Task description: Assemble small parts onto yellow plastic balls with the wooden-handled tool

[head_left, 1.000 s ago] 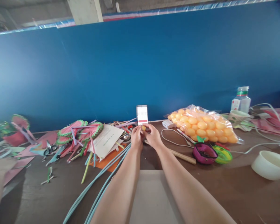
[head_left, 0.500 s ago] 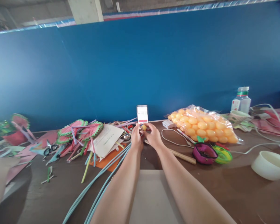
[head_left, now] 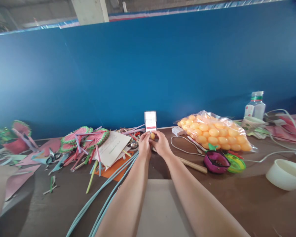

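Note:
A small round yellow piece [head_left: 152, 135] is pinched between my two hands near the back of the table; its kind is too small to make out. My left hand [head_left: 144, 144] closes on its left side, fingers curled. From the right, my right hand [head_left: 161, 144] grips it with thumb and fingertips. Just behind them a phone [head_left: 151, 122] with a lit white screen leans upright against the blue partition. A shiny round metal piece [head_left: 134, 144] lies left of my left hand.
Pink and green paper fans [head_left: 96, 138], white paper sheets [head_left: 114, 148], scissors [head_left: 52, 156] and long pale-blue strips [head_left: 101, 194] lie left. To the right are a bag of orange balls [head_left: 213, 131], a wooden stick [head_left: 193, 165], a purple pouch [head_left: 216, 162] and a white bowl [head_left: 286, 177]. Another person's arm [head_left: 0, 194] shows far left.
My fingers have shifted slightly around the small yellow piece, the left ones drawing closer in. At the far left, the other person's arm has moved a little.

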`<act>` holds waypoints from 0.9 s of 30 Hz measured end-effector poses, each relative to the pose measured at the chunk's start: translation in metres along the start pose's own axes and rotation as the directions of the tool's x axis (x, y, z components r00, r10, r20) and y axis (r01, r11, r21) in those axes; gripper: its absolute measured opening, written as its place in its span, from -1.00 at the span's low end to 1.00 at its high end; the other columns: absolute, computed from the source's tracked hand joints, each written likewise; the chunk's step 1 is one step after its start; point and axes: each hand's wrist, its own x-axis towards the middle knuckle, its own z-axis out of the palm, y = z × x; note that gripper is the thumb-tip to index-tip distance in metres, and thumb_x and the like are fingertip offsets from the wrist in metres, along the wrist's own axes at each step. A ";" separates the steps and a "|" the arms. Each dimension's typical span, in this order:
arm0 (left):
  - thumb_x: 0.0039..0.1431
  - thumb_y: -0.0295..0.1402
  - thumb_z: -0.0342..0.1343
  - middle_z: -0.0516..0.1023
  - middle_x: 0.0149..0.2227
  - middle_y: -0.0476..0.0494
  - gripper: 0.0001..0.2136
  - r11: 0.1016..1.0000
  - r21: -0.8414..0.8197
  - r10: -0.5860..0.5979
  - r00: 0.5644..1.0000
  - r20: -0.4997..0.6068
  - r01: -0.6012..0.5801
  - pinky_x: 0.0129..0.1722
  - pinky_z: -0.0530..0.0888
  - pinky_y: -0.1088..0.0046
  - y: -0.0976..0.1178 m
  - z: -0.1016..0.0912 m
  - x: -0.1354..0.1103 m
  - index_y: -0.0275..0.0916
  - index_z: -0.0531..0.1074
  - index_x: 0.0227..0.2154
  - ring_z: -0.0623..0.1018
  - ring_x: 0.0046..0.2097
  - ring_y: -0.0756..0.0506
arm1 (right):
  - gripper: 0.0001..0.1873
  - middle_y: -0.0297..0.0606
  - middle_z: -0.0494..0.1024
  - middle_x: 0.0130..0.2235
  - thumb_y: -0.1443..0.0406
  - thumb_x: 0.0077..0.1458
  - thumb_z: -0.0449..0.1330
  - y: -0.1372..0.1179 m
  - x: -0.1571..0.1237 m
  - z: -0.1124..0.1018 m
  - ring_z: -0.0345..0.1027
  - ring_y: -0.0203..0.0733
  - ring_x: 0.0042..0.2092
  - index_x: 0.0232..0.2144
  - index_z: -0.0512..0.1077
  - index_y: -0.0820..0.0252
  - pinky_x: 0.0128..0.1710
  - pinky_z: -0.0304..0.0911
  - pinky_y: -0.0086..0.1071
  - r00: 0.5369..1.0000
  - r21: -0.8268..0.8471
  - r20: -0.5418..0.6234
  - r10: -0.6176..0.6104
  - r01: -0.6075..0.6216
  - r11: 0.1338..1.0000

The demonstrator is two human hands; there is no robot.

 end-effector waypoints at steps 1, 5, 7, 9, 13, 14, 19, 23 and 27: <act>-0.06 -0.34 0.24 0.49 -0.45 -0.07 -0.83 1.000 -0.003 -0.002 1.000 0.006 0.002 -0.27 0.41 0.44 0.000 0.000 0.000 -0.28 0.43 -0.39 0.49 -0.39 -0.02 | -0.58 -0.23 0.45 -0.09 0.32 -0.09 0.27 0.001 0.000 0.000 0.39 -0.15 -0.10 -0.09 0.45 0.05 0.00 0.30 -0.18 1.000 -0.005 -0.001 0.000 0.000 1.000; -0.05 -0.26 0.26 0.48 -0.46 -0.07 -0.78 1.000 -0.013 0.004 0.999 0.033 -0.003 -0.28 0.41 0.43 0.000 0.001 -0.002 -0.28 0.42 -0.40 0.49 -0.40 -0.02 | -0.57 -0.23 0.44 -0.08 0.33 -0.09 0.27 -0.001 0.000 0.000 0.40 -0.17 -0.12 -0.08 0.45 0.05 -0.02 0.31 -0.22 1.000 0.011 0.004 0.004 -0.004 1.000; -0.04 -0.28 0.25 0.47 -0.46 -0.06 -0.81 1.000 0.000 0.015 1.000 0.022 -0.015 -0.28 0.40 0.43 0.001 0.001 -0.002 -0.28 0.42 -0.41 0.48 -0.40 -0.02 | -0.57 -0.24 0.45 -0.08 0.35 -0.09 0.26 -0.003 -0.001 -0.001 0.41 -0.18 -0.13 -0.09 0.46 0.04 -0.03 0.31 -0.24 1.000 0.013 0.015 0.002 -0.003 1.000; -0.04 -0.32 0.23 0.47 -0.47 -0.06 -0.84 1.000 0.016 0.025 1.000 0.002 -0.025 -0.28 0.40 0.43 0.000 0.000 0.000 -0.28 0.42 -0.42 0.48 -0.41 -0.02 | -0.56 -0.24 0.45 -0.08 0.37 -0.10 0.26 -0.005 -0.002 -0.001 0.40 -0.17 -0.12 -0.09 0.46 0.04 -0.02 0.30 -0.24 1.000 -0.002 0.022 -0.001 0.001 1.000; -0.06 -0.32 0.25 0.48 -0.48 -0.06 -0.82 0.999 0.043 0.028 1.000 0.004 -0.028 -0.28 0.41 0.42 -0.003 -0.003 0.004 -0.29 0.43 -0.41 0.49 -0.42 -0.02 | -0.57 -0.23 0.47 -0.11 0.35 -0.09 0.25 -0.006 -0.003 -0.001 0.38 -0.14 -0.10 -0.09 0.45 0.05 -0.01 0.28 -0.21 1.000 -0.053 0.029 0.001 0.001 0.999; -0.07 -0.32 0.26 0.49 -0.49 -0.06 -0.81 0.998 0.050 0.028 1.000 0.006 -0.028 -0.28 0.41 0.41 -0.003 -0.004 0.005 -0.29 0.44 -0.40 0.49 -0.42 -0.02 | -0.57 -0.23 0.47 -0.12 0.35 -0.08 0.25 -0.006 -0.003 -0.001 0.37 -0.14 -0.10 -0.09 0.44 0.05 -0.01 0.28 -0.20 1.000 -0.061 0.031 0.005 -0.003 0.998; -0.10 -0.21 0.31 0.52 -0.44 -0.11 -0.71 1.000 0.004 0.005 0.999 0.041 -0.005 -0.25 0.43 0.40 -0.005 -0.004 0.004 -0.31 0.45 -0.39 0.52 -0.38 -0.04 | -0.60 -0.23 0.47 -0.10 0.33 -0.08 0.26 -0.004 -0.001 0.000 0.39 -0.14 -0.11 -0.11 0.44 0.06 -0.01 0.28 -0.19 1.000 -0.031 0.014 0.028 -0.028 0.999; -0.08 -0.24 0.30 0.53 -0.39 -0.13 -0.73 0.997 -0.077 -0.016 0.996 0.087 0.023 -0.25 0.42 0.40 -0.004 -0.004 0.004 -0.30 0.46 -0.35 0.52 -0.35 -0.05 | -0.61 -0.26 0.50 -0.10 0.34 -0.10 0.26 -0.002 0.001 0.000 0.40 -0.14 -0.11 -0.14 0.46 0.04 -0.02 0.29 -0.21 1.000 0.064 -0.001 0.013 -0.013 0.998; -0.15 -0.35 0.31 0.54 -0.41 -0.11 -0.77 0.997 -0.072 0.000 0.998 0.063 0.004 -0.26 0.42 0.42 -0.006 -0.007 0.009 -0.30 0.47 -0.39 0.52 -0.37 -0.03 | -0.60 -0.29 0.50 -0.11 0.36 -0.11 0.24 0.002 0.002 0.001 0.41 -0.16 -0.11 -0.14 0.46 0.03 -0.01 0.30 -0.21 1.000 0.096 -0.003 -0.004 0.004 0.995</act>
